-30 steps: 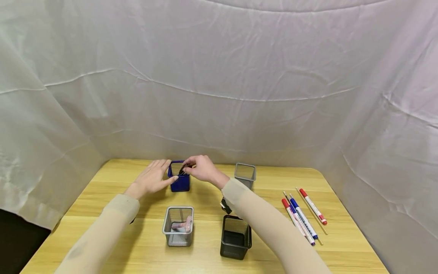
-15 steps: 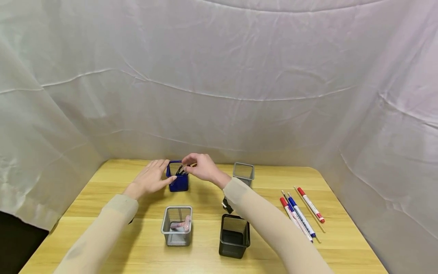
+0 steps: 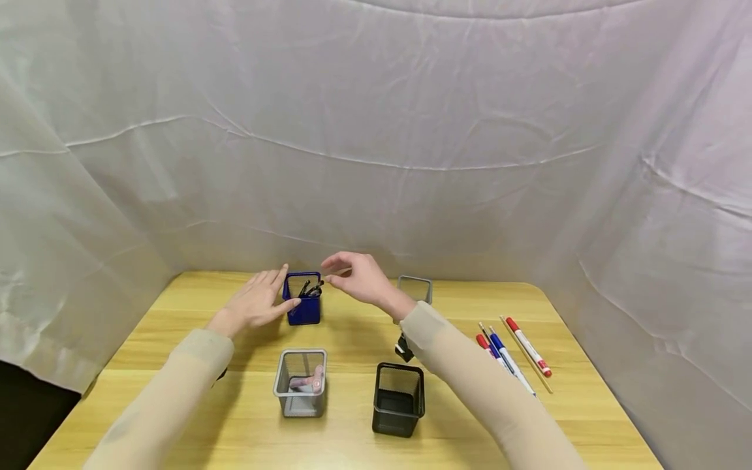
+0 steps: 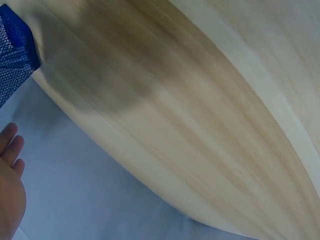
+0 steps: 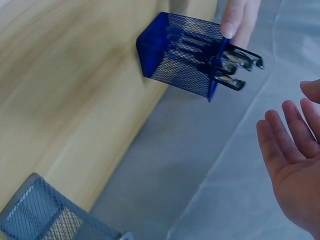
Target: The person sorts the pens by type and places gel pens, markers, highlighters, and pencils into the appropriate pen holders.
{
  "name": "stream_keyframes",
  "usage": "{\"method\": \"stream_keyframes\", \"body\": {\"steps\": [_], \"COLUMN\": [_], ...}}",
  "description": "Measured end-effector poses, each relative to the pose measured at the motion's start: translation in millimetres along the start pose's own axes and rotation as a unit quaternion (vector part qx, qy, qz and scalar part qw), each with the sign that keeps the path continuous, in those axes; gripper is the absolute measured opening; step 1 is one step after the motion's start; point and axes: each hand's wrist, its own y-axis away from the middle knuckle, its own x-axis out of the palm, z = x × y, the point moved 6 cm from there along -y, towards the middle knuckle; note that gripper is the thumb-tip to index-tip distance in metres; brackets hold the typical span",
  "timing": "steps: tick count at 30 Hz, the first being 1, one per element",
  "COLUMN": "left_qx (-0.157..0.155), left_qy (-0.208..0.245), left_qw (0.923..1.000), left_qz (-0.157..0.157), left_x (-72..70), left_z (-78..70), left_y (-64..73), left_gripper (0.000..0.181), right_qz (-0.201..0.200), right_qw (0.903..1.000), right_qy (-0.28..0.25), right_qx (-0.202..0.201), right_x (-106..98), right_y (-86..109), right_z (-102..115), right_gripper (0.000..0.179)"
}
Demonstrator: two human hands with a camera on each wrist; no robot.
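Observation:
A blue mesh pen holder (image 3: 304, 312) stands upright at the back left of the table. Several black pens (image 5: 231, 75) with clips lean inside it, their tops above the rim. My left hand (image 3: 255, 303) is at its left side with straight fingers, the thumb lying along the front rim. In the left wrist view only part of that hand (image 4: 10, 187) shows, below the holder. To the right of the holder my right hand (image 3: 361, 281) hovers with loosely bent fingers and nothing in its grasp. The right wrist view shows its bare palm (image 5: 295, 175).
Nearer stand a silver mesh holder (image 3: 302, 406) with pink items inside and a black mesh holder (image 3: 395, 421). Another grey holder (image 3: 424, 292) is at the back, partly behind my right forearm. Red and blue markers (image 3: 529, 346) lie at right beside thin sticks. Grey cloth (image 3: 376, 196) surrounds the table.
My right hand has let go of a black pen in the blue holder and moved right, away from the rim. The left hand stays beside the holder.

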Motion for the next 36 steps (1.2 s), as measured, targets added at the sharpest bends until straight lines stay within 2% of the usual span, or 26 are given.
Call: {"method": "stream_keyframes", "body": {"steps": [7,12,18,25,30,36], "left_qx": [-0.013,-0.031,-0.036,-0.018,0.002,0.022], "left_qy": [0.025,0.052,0.076,0.096,0.107,0.126], "left_qw": [0.9995,0.9971,0.9939,0.9870,0.9793,0.9714], "left_qz": [-0.018,-0.046,-0.071,-0.128,-0.172,-0.200], "left_x": [-5.2,-14.3,-28.6,-49.5,-62.3,-71.9], "left_z": [4.3,8.8,7.7,-3.5,-14.8,-31.0], "left_y": [2.5,11.2,22.2,33.9,43.7,56.9], "left_gripper": [0.098,0.092,0.091,0.088,0.085,0.085], "right_qz": [-0.025,-0.044,-0.078,-0.115,-0.131,-0.147], "right_qw": [0.9997,0.9990,0.9966,0.9921,0.9909,0.9884], "right_qy": [0.006,-0.009,-0.019,-0.024,-0.022,-0.038], "right_qx": [-0.006,-0.009,-0.020,-0.044,-0.020,0.008], "right_x": [-19.0,-32.2,-49.2,-68.4,-79.4,-87.9], "right_y": [14.7,28.1,47.0,67.1,82.1,105.0], "right_z": [1.6,-0.1,-5.0,-12.6,-23.0,-40.3], "right_gripper": [0.029,0.031,0.030,0.030,0.031,0.033]}}
